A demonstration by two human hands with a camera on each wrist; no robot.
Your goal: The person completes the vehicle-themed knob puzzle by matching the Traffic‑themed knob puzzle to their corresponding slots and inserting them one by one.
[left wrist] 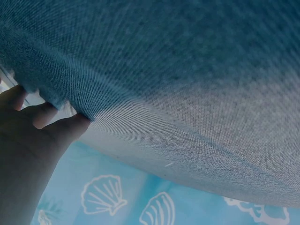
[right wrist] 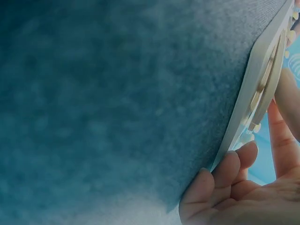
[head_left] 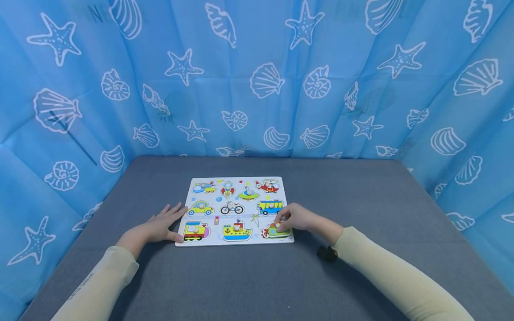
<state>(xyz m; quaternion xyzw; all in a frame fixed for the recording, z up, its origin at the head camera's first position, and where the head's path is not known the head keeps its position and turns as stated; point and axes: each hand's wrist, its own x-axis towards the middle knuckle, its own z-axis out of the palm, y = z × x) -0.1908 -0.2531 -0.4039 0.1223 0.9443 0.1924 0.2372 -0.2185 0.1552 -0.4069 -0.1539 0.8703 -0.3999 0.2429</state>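
A white peg puzzle board point(head_left: 237, 219) lies on the grey table, its vehicle pieces each bearing a small knob. My right hand point(head_left: 299, 217) pinches the knob of the green and yellow submarine piece point(head_left: 281, 233) at the lower right corner. Seen from the right wrist, that puzzle piece point(right wrist: 269, 89) stands tilted and partly raised off the board point(right wrist: 243, 103), with curled fingertips by the board's edge. My left hand point(head_left: 162, 225) rests with spread fingers at the left edge, thumb near the train piece point(head_left: 196, 231). In the left wrist view the left hand's fingertips point(left wrist: 77, 123) show against the cloth.
Several other pieces sit in the board, among them the ship point(head_left: 237, 232), bus point(head_left: 271, 207), bicycle point(head_left: 231, 208) and car point(head_left: 201, 208). A small dark object point(head_left: 327, 253) is by the right sleeve. Behind the table point(head_left: 341, 187) hangs a blue seashell curtain point(head_left: 249, 53).
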